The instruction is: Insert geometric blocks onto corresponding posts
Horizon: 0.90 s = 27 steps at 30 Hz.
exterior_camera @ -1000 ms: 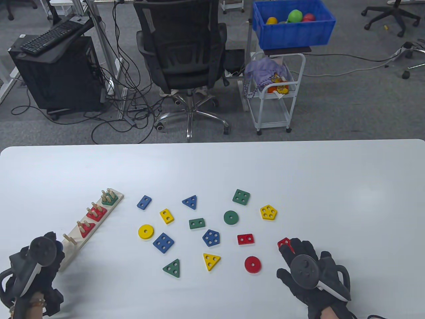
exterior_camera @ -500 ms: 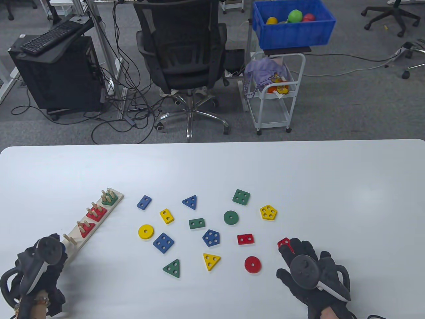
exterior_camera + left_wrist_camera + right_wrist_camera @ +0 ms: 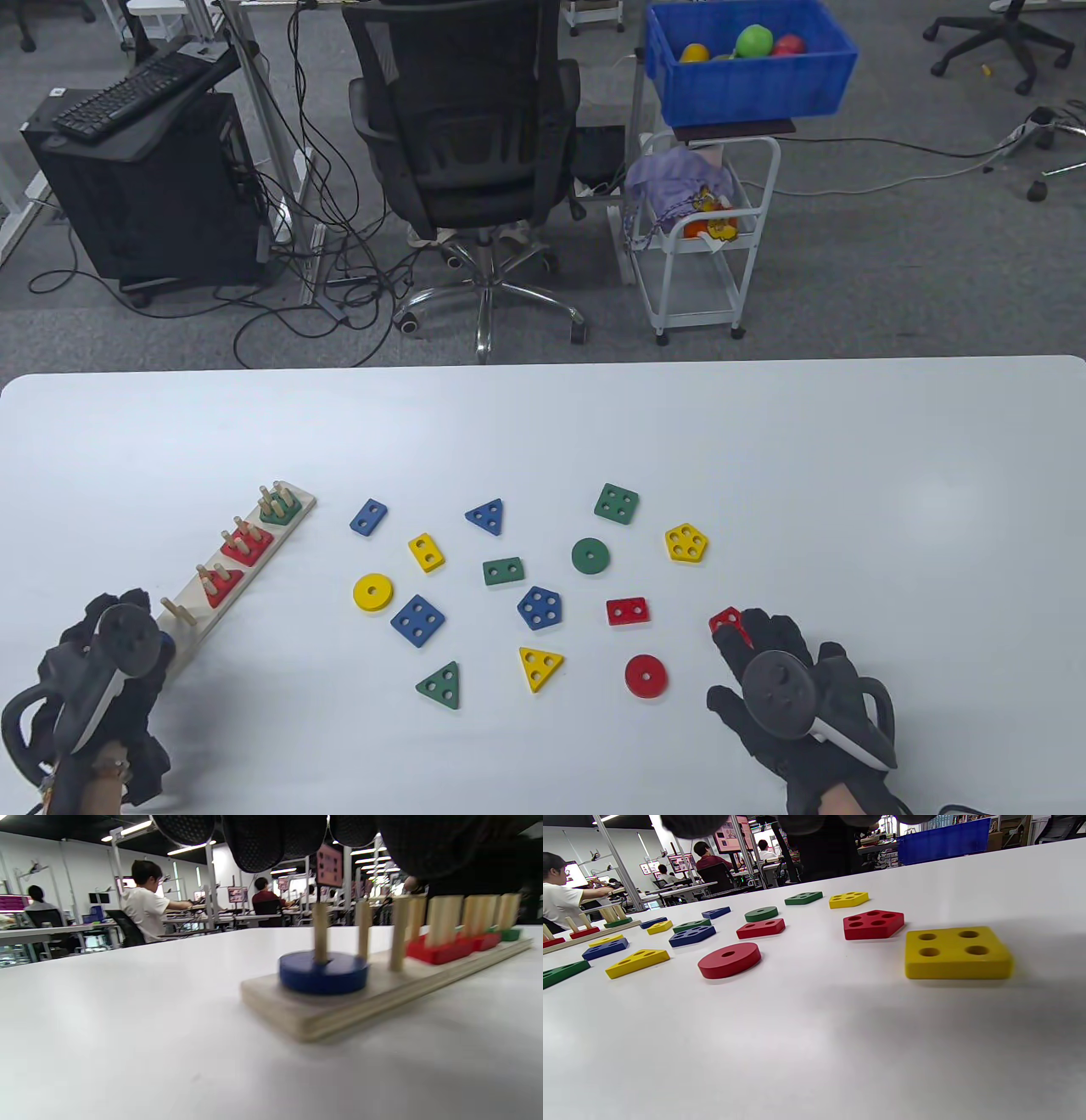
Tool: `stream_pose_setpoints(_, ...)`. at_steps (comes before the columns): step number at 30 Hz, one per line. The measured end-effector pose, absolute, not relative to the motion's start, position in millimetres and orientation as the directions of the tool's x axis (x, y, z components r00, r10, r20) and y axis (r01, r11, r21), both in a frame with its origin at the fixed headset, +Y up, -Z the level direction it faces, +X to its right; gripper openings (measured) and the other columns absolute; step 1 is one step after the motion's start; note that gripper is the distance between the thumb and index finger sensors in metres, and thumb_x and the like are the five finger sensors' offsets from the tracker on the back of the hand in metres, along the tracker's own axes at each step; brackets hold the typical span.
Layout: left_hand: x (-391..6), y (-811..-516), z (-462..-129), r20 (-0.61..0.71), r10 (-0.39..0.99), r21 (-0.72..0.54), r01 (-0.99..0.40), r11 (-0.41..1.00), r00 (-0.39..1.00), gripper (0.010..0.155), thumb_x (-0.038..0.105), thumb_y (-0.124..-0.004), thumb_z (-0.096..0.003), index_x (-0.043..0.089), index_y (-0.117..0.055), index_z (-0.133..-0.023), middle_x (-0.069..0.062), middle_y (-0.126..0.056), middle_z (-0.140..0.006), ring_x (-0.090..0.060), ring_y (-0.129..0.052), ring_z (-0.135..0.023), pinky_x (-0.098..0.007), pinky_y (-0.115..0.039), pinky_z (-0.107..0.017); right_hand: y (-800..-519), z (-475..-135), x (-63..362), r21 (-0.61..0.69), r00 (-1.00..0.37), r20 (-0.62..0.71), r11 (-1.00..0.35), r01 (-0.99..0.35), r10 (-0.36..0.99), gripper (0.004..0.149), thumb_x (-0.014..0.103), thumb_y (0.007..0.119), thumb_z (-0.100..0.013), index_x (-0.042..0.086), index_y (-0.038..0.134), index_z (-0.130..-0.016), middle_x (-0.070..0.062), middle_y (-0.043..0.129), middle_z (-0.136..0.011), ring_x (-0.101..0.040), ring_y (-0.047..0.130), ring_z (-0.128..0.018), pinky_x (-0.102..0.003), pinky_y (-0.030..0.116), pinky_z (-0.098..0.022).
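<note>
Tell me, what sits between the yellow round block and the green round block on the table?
In the table view, the yellow round block and the green round block have a green two-hole rectangle between them, roughly midway along the line.

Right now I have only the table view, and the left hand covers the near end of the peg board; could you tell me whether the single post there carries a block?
Observer: Yes. The left wrist view shows a blue disc seated flat on that post of the peg board.
Operator: Thank you. Is the left hand holding it?
Observer: No. Its fingertips hang above the posts, clear of the disc.
Operator: Is anything hidden beneath the right hand?
Observer: Yes. The right wrist view shows a yellow four-hole square lying flat on the table, near the red pentagon but not touching it.
</note>
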<state>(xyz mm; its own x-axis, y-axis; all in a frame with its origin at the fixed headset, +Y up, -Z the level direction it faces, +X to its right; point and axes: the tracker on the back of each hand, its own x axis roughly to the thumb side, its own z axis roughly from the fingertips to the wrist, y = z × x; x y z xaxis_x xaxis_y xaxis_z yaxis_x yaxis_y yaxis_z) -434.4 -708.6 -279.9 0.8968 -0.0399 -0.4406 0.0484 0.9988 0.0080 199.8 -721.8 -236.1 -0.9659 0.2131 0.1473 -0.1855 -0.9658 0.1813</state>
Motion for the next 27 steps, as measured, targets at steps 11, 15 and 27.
stream_pose_setpoints(11,-305,-702,-311,-0.012,0.011,-0.064,-0.012,0.998,1.000,0.066,0.049,-0.080,-0.0461,0.041,-0.054,-0.106,0.008,-0.057,-0.119,-0.019,-0.070,-0.107,-0.050,-0.060,-0.080,-719,-236,202,0.165,-0.965,0.144,-0.967,-0.193,0.218,0.067,0.053,0.058,-0.052,0.019,0.042,-0.107,-0.022,0.034,-0.113,-0.051,0.037,-0.103,-0.081,0.033,-0.062)
stream_pose_setpoints(15,-273,-713,-329,0.028,0.001,-0.151,0.003,0.989,1.000,0.065,0.048,-0.080,-0.0466,0.042,-0.054,-0.106,0.010,-0.056,-0.120,-0.019,-0.069,-0.109,-0.051,-0.058,-0.081,-719,-235,201,0.162,-0.965,0.154,-0.968,-0.190,0.215,0.067,0.053,0.058,-0.052,0.019,0.042,-0.107,-0.022,0.034,-0.113,-0.051,0.037,-0.103,-0.081,0.033,-0.062)
stream_pose_setpoints(27,-242,-748,-372,-0.026,-0.139,-0.358,0.121,0.926,0.990,0.066,0.045,-0.081,-0.0462,0.046,-0.053,-0.106,0.013,-0.055,-0.122,-0.021,-0.071,-0.109,-0.053,-0.057,-0.080,-720,-234,200,0.162,-0.965,0.160,-0.970,-0.183,0.209,0.067,0.053,0.058,-0.052,0.019,0.042,-0.107,-0.022,0.034,-0.113,-0.051,0.038,-0.103,-0.080,0.033,-0.062)
